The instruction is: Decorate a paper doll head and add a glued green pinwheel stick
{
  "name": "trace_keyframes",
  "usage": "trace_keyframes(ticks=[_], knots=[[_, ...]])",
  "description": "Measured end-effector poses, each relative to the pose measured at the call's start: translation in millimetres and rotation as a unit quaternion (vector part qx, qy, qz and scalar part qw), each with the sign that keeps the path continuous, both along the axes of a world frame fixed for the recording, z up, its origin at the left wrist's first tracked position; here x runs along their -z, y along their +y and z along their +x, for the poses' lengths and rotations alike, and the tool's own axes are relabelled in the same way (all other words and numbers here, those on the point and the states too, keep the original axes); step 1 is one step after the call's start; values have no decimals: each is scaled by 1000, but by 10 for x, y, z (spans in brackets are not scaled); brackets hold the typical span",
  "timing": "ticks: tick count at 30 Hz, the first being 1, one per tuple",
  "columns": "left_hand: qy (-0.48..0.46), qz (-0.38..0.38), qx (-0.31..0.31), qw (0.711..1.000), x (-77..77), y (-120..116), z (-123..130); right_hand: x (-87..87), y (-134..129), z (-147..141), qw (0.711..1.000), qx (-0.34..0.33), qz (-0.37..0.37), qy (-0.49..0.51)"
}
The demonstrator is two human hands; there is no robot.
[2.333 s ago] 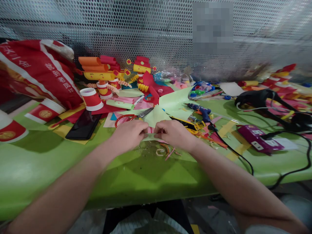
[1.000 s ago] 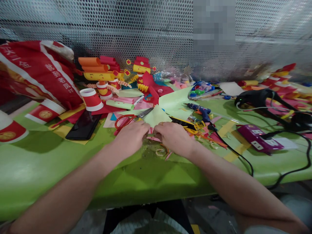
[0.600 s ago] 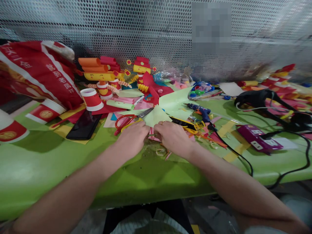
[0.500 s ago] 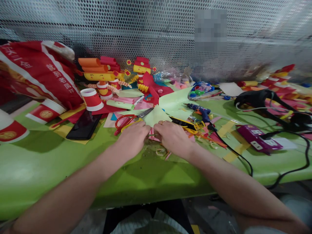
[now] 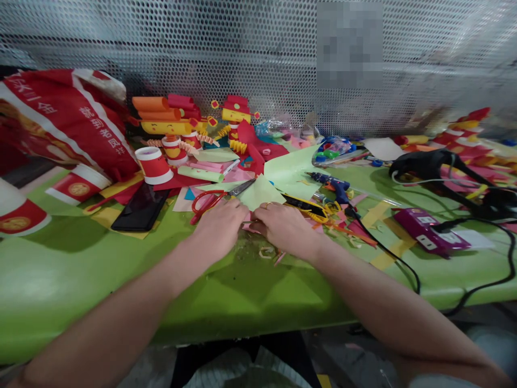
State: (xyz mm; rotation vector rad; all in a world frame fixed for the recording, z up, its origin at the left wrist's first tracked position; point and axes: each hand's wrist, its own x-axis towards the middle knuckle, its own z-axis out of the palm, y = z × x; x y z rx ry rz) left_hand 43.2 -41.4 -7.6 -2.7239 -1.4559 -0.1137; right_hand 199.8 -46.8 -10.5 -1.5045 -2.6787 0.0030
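Note:
My left hand (image 5: 223, 225) and my right hand (image 5: 283, 225) meet low over the table, fingers curled and pinched. Between their fingertips runs a thin strip (image 5: 251, 221), probably paper; most of it is hidden by the fingers. Just beyond them lies a pale green sheet of paper (image 5: 260, 192), with a larger creased green sheet (image 5: 293, 168) behind. Red-handled scissors (image 5: 216, 197) rest beside my left hand, blades pointing toward the sheet. A yellow-and-black cutter knife (image 5: 306, 206) lies right of my right hand. Pink paper scraps show under the fingers.
A blue glue gun (image 5: 333, 185) with a black cord lies right, near a purple power strip (image 5: 430, 231). A phone (image 5: 140, 207), paper cups (image 5: 153, 165) and a red bag (image 5: 81, 118) stand left. Paper-cup figures (image 5: 235, 121) line the back, before a perforated metal screen (image 5: 258, 48).
My right fingers have curled in a little more around the strip. Both hands stay in almost the same place, and the view has shifted slightly.

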Motion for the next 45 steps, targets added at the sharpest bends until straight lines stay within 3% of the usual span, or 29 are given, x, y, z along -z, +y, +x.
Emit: trace_keyframes(ticks=[6,12,17,20,23,25,28,31,38,45], knots=[[-1,4,5,1000,1,34,-36,-75,73,94,997,10,-68,-24],[-25,-23,2,999,-91,67,-60,-282,166,276,981,37,-175,69],[-42,-41,-21,998,-142,125,-97,-327,272,565,961,68,-224,146],[-44,-41,-35,998,-140,156,-118,-314,333,714,956,136,-185,184],[-42,-45,-45,997,-130,166,-121,-282,331,675,955,196,1,222],[-37,-41,-41,998,-118,159,-113,-240,275,523,956,158,102,227],[-28,-24,-28,999,-96,136,-95,-130,155,233,984,31,83,156],[-22,-19,-20,999,-79,112,-77,-5,75,60,994,-31,76,76],[-18,-16,-10,1000,-82,70,-45,88,81,99,997,-47,48,21],[-41,-36,12,998,-46,92,-63,57,103,122,996,-57,-20,61]])
